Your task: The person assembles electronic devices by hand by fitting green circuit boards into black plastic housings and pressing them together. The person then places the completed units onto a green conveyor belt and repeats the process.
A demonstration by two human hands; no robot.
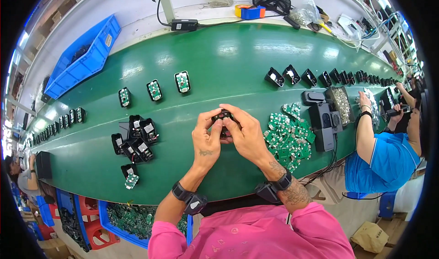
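Observation:
Over the middle of the green bench, my left hand [207, 135] and my right hand [248, 135] close together round a small black plastic housing [222, 116]. Both thumbs press on its face; the fingers wrap its far side and hide much of it. Some reddish parts show in it between the thumbs. To the left of my hands stands a cluster of open black housings [141, 150] with wires and white labels inside. Nearer me is another housing with a green circuit board [132, 181] hanging out. At the right lies a heap of green circuit boards [289, 140].
Three housings with boards fitted [154, 90] stand beyond the cluster. Black housings [291, 74] line the bench at far right. A blue bin [87, 60] sits at far left. Right of the heap are a black device [323, 126] and a tray of small metal parts [339, 104]. A co-worker [388, 158] sits at right.

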